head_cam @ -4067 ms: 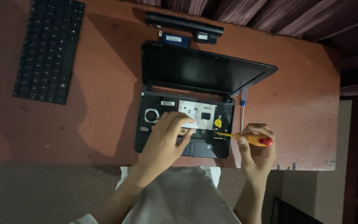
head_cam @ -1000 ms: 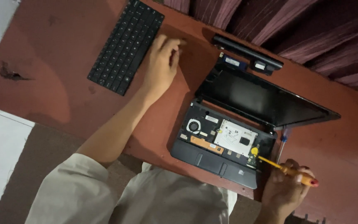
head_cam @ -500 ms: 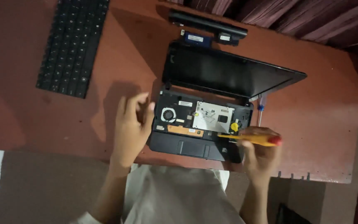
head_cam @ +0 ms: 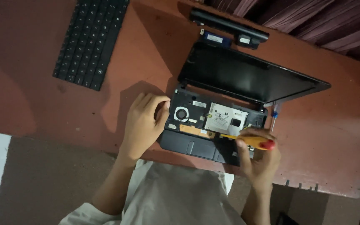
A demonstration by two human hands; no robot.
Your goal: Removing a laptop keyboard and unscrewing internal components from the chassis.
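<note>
A small black laptop (head_cam: 196,146) lies open on the red-brown table (head_cam: 146,50), its keyboard taken out so the fan (head_cam: 181,113), a silver plate (head_cam: 226,121) and orange strips show. My left hand (head_cam: 143,125) rests on the laptop's left edge, fingers curled against the casing. My right hand (head_cam: 258,160) grips a yellow screwdriver with a red end (head_cam: 251,141), its shaft lying across the laptop's inside towards the left. The dark screen (head_cam: 246,77) leans back beyond the base.
The removed black keyboard (head_cam: 90,39) lies at the table's far left. A long black battery (head_cam: 228,23) and a small blue-labelled part (head_cam: 215,38) sit behind the screen. A blue-handled tool (head_cam: 275,114) lies right of the laptop. Dark curtains hang beyond the table.
My left hand came back from the keyboard at the far left and settled on the laptop's left edge. My right hand kept the screwdriver over the laptop.
</note>
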